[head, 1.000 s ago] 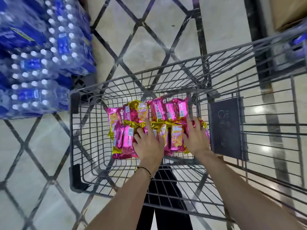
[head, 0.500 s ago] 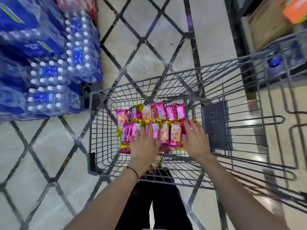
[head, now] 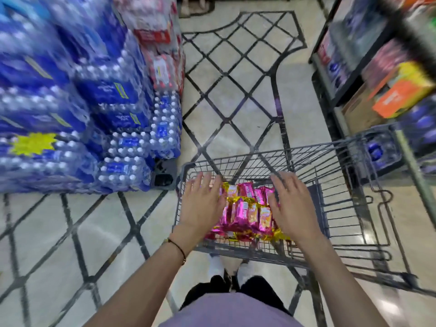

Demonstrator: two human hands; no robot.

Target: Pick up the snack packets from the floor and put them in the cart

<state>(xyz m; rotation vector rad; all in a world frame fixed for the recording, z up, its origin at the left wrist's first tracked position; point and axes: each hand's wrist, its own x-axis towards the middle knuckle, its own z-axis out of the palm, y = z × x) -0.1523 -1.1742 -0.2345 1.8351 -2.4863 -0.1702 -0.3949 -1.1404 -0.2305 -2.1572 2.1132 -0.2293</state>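
The snack packets (head: pixel 245 213), pink and gold foil, lie in a loose heap on the bottom of the wire shopping cart (head: pixel 259 161), toward its near side. Both hands are spread wide with fingers straight, holding nothing. The left hand (head: pixel 203 204) is over the left edge of the heap, and the right hand (head: pixel 292 206) is over its right edge. Whether the palms touch the packets cannot be told. A thin dark bracelet (head: pixel 178 246) circles the left wrist.

The cart's left wall stands just beside a stack of shrink-wrapped water bottle packs (head: pixel 132 142), with a dark pallet corner (head: pixel 164 177) close to the cart's far left corner. Ahead of the cart the floor (head: pixel 236 114) runs open down the aisle, between the bottle packs and the store shelving (head: pixel 354 67) on the right. More wire frame (head: pixel 377 208) extends right of the basket toward the shelving.

The floor is glossy pale tile crossed by dark diamond lines. Red-labelled bottle packs (head: pixel 155 43) are stacked behind the blue ones. An orange box (head: pixel 398 95) sits on the shelving.

The outer edges of the view are badly blurred, so labels cannot be read. The hands hide parts of the heap, and the right one covers most of a grey panel (head: pixel 318 208) at the basket's right side. White shoes (head: pixel 217 265) show below the cart's near edge.
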